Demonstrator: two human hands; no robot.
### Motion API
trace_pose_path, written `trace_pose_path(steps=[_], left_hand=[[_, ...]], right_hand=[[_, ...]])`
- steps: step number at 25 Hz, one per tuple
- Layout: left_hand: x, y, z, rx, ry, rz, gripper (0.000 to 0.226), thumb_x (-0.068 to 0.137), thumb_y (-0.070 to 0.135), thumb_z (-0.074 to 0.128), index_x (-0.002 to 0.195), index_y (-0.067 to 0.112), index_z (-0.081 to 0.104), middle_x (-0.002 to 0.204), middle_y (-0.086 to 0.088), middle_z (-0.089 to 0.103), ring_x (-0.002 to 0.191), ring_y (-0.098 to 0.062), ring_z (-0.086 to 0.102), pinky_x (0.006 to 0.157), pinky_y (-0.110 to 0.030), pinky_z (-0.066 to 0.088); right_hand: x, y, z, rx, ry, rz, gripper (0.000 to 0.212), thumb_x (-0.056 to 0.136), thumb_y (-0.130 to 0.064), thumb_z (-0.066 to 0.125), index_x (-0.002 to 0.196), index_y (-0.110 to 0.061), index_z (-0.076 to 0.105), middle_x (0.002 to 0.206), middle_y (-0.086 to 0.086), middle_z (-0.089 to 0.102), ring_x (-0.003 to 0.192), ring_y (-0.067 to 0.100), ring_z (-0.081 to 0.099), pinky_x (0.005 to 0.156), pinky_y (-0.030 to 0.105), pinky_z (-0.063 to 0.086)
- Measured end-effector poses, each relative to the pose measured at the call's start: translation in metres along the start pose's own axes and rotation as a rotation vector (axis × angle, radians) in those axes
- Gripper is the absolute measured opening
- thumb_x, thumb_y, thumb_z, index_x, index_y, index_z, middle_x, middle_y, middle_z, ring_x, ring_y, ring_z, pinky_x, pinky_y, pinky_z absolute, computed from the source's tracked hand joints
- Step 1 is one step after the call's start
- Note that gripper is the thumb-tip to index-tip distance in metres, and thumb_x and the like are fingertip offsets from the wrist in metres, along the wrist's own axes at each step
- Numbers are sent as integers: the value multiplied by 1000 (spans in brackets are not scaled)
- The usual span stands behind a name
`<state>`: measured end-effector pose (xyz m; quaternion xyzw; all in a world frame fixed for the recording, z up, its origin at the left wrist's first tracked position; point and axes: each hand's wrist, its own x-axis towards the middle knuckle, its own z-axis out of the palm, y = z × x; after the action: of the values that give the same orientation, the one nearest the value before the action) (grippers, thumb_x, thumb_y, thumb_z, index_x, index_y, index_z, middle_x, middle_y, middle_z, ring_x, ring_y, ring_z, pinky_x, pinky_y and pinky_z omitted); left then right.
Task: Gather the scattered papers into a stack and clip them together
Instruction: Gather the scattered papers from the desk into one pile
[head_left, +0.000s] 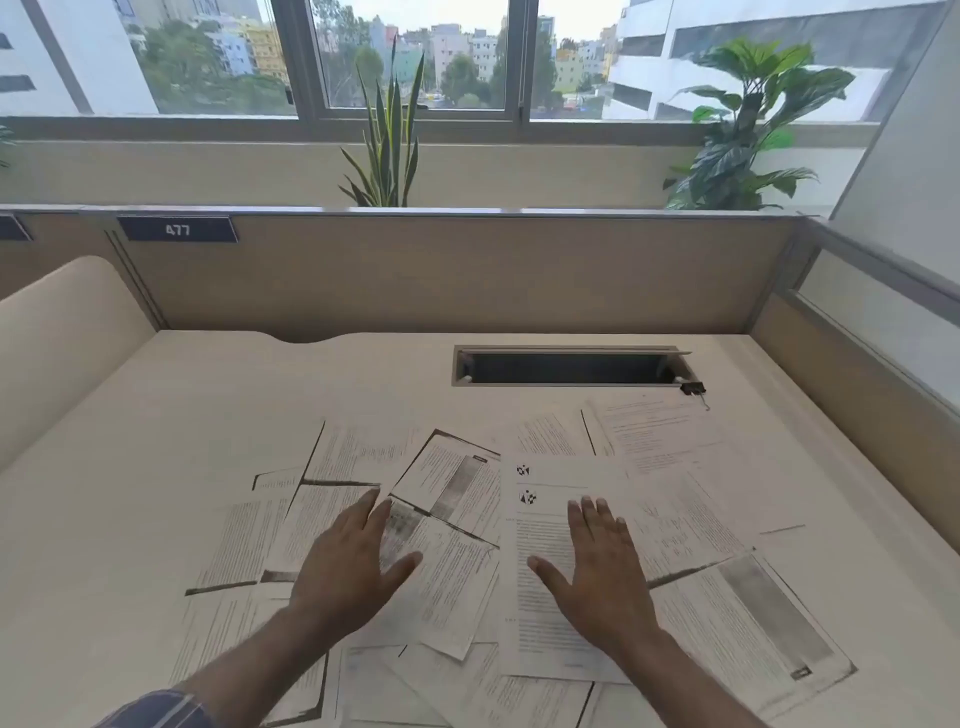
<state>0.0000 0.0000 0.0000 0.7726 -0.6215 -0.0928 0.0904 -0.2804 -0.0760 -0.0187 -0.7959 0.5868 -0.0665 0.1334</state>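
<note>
Papers (457, 525) lie scattered across the near half of the pale counter (218, 395), printed sheets overlapping at every angle, some showing dark photocopy edges, none squared into a stack yet. The topmost sheet near the middle carries small black-and-white figures at its head and runs almost straight toward the person. The right hand (597, 566) is over that sheet with its fingers (589, 512) straight and together and the thumb spread wide, holding nothing. The left hand (348, 561) is over the tilted sheets beside it, fingers likewise extended and loose, thumb out, gripping nothing. Whether the palms press the paper or hover just above it cannot be told. Flat, spread hands on either side of the pile suit sweeping the sheets inward, so the gathering looks barely begun. A black binder clip (692, 388) sits well beyond the papers, at the right end of the open cable slot (566, 367) in the counter, untouched and ready for the clipping step. Behind the wood-toned partition (441, 275) stand a snake plant (387, 150) and a broad-leaved plant (748, 130) before the window.
</note>
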Motion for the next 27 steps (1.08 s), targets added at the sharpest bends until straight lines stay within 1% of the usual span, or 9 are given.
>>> trace_pose_path(steps=[3, 6, 8, 12, 17, 19, 23, 25, 27], left_hand=[[-1, -3, 11, -62, -61, -103, 96, 82, 78, 41, 156, 20, 22, 167, -4, 10, 147, -25, 31, 112, -41, 37], [0, -3, 22, -71, -159, -220, 95, 84, 65, 58, 156, 18, 18, 165, -9, 14, 145, -31, 31, 113, -42, 36], [2, -3, 23, -67, -189, -268, 99, 81, 62, 65, 155, 16, 18, 159, -10, 24, 140, -32, 34, 112, -42, 37], [5, 2, 24, 91, -186, -289, 110, 69, 76, 63, 153, 21, 20, 149, -5, 36, 135, -28, 38, 107, -45, 38], [4, 9, 30, 19, -251, -334, 123, 59, 76, 72, 154, 26, 13, 153, -7, 21, 139, -30, 28, 106, -51, 40], [5, 10, 31, -37, -252, -351, 125, 58, 71, 77, 154, 24, 13, 151, -9, 22, 136, -31, 33, 104, -49, 44], [14, 12, 34, -291, -225, -401, 110, 66, 53, 82, 150, 13, 24, 140, -13, 37, 119, -30, 57, 97, -38, 53], [17, 15, 33, -362, -223, -431, 100, 64, 58, 79, 142, 10, 38, 131, -10, 52, 112, -27, 60, 93, -41, 55], [18, 22, 34, -264, -219, -461, 96, 63, 69, 73, 135, 12, 43, 132, -8, 52, 120, -26, 53, 95, -43, 53]], right_hand=[[-8, 2, 13, -14, -67, 11, 111, 70, -86, 1, 155, -17, 20, 165, 6, 11, 153, 22, 1, 122, 38, -2], [-17, 2, 26, -6, -121, 14, 82, 88, -70, 24, 153, -21, 24, 165, 3, 14, 152, 21, 4, 122, 40, 3], [-20, -3, 28, 19, -168, 9, 77, 92, -63, 36, 155, -22, 19, 166, 1, 7, 152, 20, 1, 121, 40, 2], [-18, -15, 32, 46, -186, -24, 77, 93, -62, 37, 156, -22, 16, 166, 0, 4, 152, 19, -1, 121, 39, 1], [-17, -33, 37, 70, -216, -70, 78, 91, -66, 35, 155, -27, 16, 166, -1, 3, 152, 18, -3, 120, 40, 0], [-15, -37, 37, 67, -230, -80, 77, 91, -67, 35, 155, -28, 16, 166, -1, 2, 152, 19, -4, 120, 41, 0], [-13, -48, 41, 56, -243, -104, 74, 93, -61, 37, 156, -28, 15, 166, -1, 2, 152, 21, -2, 120, 41, 1], [-12, -56, 44, 46, -246, -138, 72, 94, -57, 38, 156, -27, 15, 166, -1, 2, 152, 21, -1, 120, 41, 3], [-11, -62, 46, 46, -245, -172, 71, 95, -53, 41, 156, -26, 15, 166, 0, 3, 152, 21, 0, 120, 40, 4]])
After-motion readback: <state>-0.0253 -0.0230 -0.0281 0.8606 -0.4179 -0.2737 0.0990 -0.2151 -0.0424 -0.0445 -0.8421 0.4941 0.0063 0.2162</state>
